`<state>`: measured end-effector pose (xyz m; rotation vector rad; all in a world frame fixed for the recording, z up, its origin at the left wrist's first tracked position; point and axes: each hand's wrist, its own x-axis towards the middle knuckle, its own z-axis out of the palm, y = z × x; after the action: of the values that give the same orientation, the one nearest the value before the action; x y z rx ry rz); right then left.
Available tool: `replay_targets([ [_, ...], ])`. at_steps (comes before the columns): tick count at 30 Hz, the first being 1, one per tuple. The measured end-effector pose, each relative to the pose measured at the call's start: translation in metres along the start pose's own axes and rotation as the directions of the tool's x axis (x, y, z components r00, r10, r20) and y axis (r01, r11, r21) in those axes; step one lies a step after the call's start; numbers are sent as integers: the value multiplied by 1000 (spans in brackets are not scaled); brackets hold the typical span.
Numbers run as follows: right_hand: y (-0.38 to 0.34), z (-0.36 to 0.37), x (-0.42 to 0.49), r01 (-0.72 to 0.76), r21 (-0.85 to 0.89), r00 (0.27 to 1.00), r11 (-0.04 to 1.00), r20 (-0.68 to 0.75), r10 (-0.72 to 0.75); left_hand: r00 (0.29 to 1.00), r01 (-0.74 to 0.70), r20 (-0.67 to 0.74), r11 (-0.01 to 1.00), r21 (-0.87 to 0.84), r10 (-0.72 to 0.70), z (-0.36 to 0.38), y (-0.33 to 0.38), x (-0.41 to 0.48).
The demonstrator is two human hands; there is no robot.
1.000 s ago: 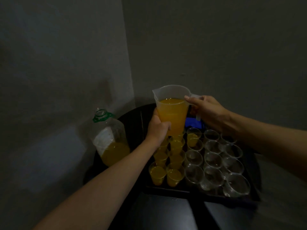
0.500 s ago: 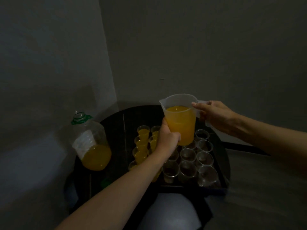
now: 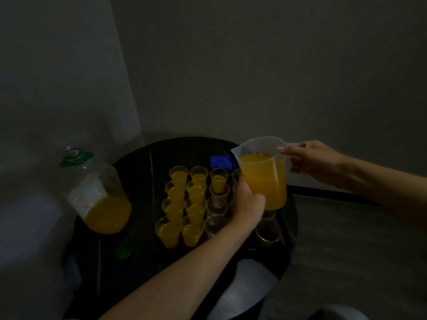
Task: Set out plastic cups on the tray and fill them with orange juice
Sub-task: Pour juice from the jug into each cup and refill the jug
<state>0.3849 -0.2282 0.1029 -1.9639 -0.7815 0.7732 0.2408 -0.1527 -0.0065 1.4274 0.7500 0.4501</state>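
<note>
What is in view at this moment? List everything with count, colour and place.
measuring jug: one, translucent, mostly full of orange juice, held above the tray's right part
filled cups: nine, clear with orange juice, left part of tray
empty cups: at least five, clear, right part of tray, some hidden by hand and jug
tray: one, dark, on table
juice bottle: one, clear with green neck ring, uncapped, partly full, left of tray
cap: one, green, on table near bottle
blue object: one, behind the cups, unidentifiable
table: one, black, round
left hand: grips jug's lower side
right hand: holds jug's handle
</note>
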Motion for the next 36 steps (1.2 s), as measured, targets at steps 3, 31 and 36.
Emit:
replay_targets([
  [3, 10, -5, 2, -14, -24, 1000, 1000, -3, 14, 1000, -8, 11, 1000, 1, 8, 7, -3, -3],
  [31, 4, 7, 16, -56, -157, 998, 986, 28, 61, 998, 55, 21, 990, -133, -53, 13, -19, -2],
  [36, 2, 12, 17, -67, -158, 997, 985, 17, 71, 998, 60, 9, 989, -137, -59, 12, -23, 3],
])
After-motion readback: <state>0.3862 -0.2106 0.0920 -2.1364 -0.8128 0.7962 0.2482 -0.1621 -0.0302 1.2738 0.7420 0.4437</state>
